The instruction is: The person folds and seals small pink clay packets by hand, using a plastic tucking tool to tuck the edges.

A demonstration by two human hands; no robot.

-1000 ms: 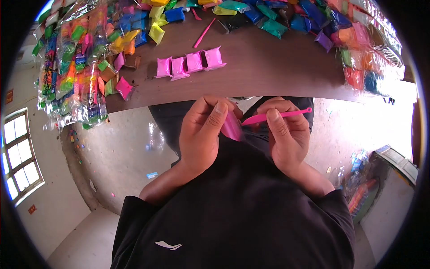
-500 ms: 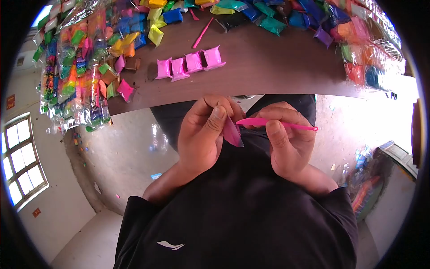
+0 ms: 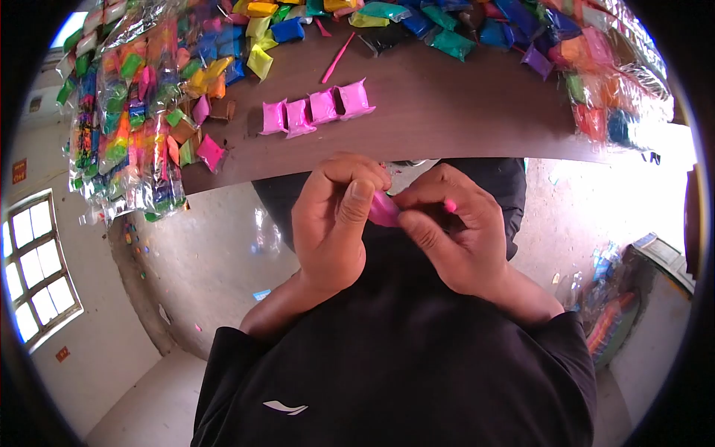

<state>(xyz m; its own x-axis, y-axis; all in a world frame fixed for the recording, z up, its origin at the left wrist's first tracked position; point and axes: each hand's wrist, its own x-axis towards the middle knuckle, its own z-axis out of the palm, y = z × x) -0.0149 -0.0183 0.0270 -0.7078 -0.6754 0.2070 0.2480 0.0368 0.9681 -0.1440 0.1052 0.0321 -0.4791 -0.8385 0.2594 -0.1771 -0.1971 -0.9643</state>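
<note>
My left hand pinches a small pink clay packet between thumb and fingers, in front of my body below the table edge. From the other side, my right hand closes thumb and forefinger at the packet's right edge. A pink plastic modelling knife is tucked in the right hand; only one end shows between the fingers, and the rest is hidden. On the table above lies a row of several pink clay packets. Farther back rests another thin pink tool.
Heaps of colourful clay packets line the back of the brown table. Clear plastic bags of packets hang over its left edge, with more bagged packets at the right. A window is at far left.
My right hand has moved left to the packet and now grips its edge. The modelling knife, earlier held out lengthwise in the fingers, is now turned and mostly hidden in the hand.
</note>
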